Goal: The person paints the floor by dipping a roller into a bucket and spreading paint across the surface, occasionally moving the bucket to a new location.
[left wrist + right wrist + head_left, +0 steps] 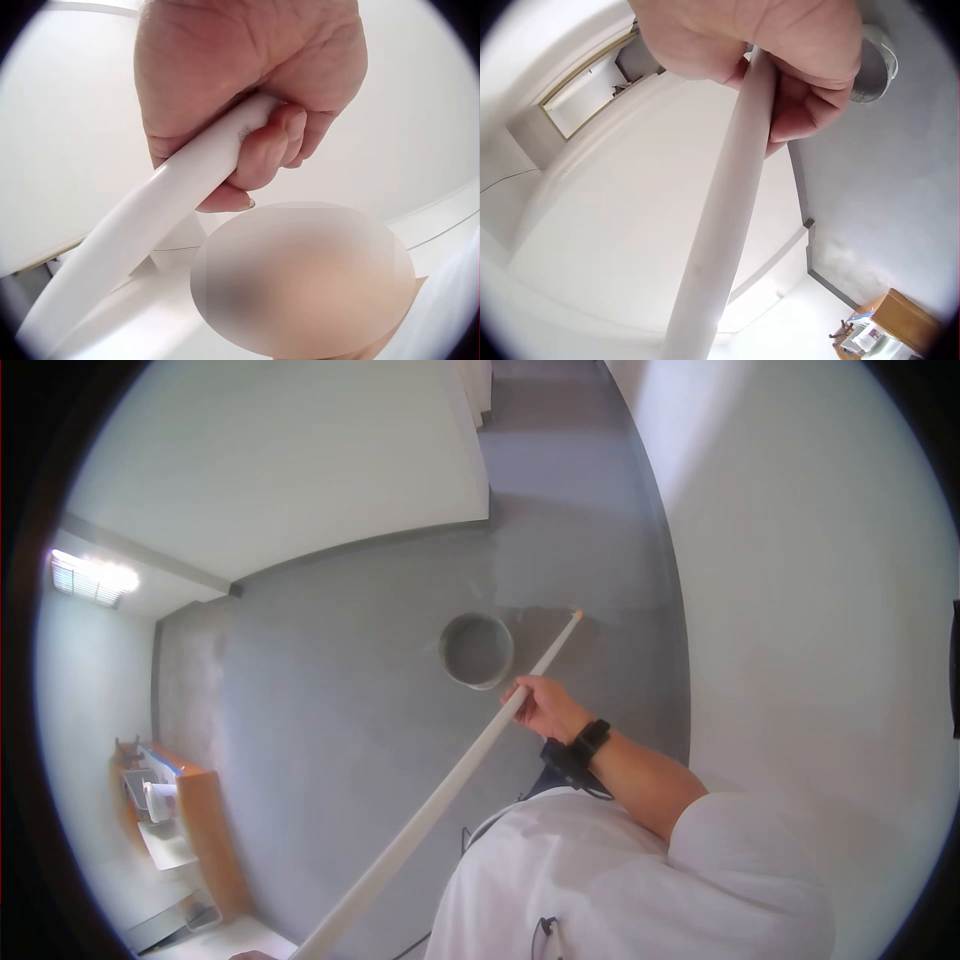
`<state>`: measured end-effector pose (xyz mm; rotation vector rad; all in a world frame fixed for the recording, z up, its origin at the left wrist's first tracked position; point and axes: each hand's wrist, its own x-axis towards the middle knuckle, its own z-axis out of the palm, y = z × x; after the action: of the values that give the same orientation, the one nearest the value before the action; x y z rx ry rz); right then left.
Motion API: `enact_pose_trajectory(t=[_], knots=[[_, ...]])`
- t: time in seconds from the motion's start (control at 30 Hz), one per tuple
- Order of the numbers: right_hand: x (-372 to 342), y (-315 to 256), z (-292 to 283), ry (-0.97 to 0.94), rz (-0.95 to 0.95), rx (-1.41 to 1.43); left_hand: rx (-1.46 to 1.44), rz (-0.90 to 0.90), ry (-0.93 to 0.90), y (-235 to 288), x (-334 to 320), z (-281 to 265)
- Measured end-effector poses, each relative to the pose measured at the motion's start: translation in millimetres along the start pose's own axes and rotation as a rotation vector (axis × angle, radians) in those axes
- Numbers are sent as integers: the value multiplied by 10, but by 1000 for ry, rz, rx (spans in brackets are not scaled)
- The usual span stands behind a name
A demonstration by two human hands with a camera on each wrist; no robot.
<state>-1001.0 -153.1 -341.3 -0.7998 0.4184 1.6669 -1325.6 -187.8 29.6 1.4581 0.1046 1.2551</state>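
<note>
A long white pole (430, 812) runs diagonally from the bottom left up to the floor in the head view. My right hand (540, 705) grips it toward its far end, fingers curled round it, also in the right wrist view (780, 60). In the left wrist view my left hand (251, 82) is wrapped round the white pole (142, 210); in the head view only a sliver of it (252, 956) shows at the bottom edge. Left of the pole's far end a round bucket (476, 650) stands on the floor. What the far end touches is unclear.
Grey floor (330, 680), with a darker patch near the pole's far end, narrows into a passage at the top. White walls (800, 610) stand right and upper left. An orange-brown wooden piece of furniture (215, 840) with items on it stands at lower left.
</note>
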Motion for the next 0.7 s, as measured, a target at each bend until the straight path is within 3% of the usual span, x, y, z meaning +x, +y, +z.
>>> enact_pose_trajectory(t=[0.27, 0.37, 0.43, 0.5, 0.57, 0.63, 0.7], knots=[[768, -175, -197, 67, 87, 16, 96, -139, 52, -643, 419, -58], [1044, 159, -359, 101, 25, -31, 222, -205, 154, -863, 270, -269], [1222, 157, -388, 79, 69, -75, 230, -281, 59, -1194, 297, -541], [1231, 58, -192, -6, -2, -151, 38, -227, -15, -1437, 649, -784], [1173, -67, 55, -24, -4, -226, -37, -170, 136, -1669, 912, -772], [1108, -171, 297, -7, -94, -249, -29, -223, 279, -1814, 1308, -687], [1087, -99, 291, -150, -299, -562, 5, -299, 85, -1854, 1726, -802]])
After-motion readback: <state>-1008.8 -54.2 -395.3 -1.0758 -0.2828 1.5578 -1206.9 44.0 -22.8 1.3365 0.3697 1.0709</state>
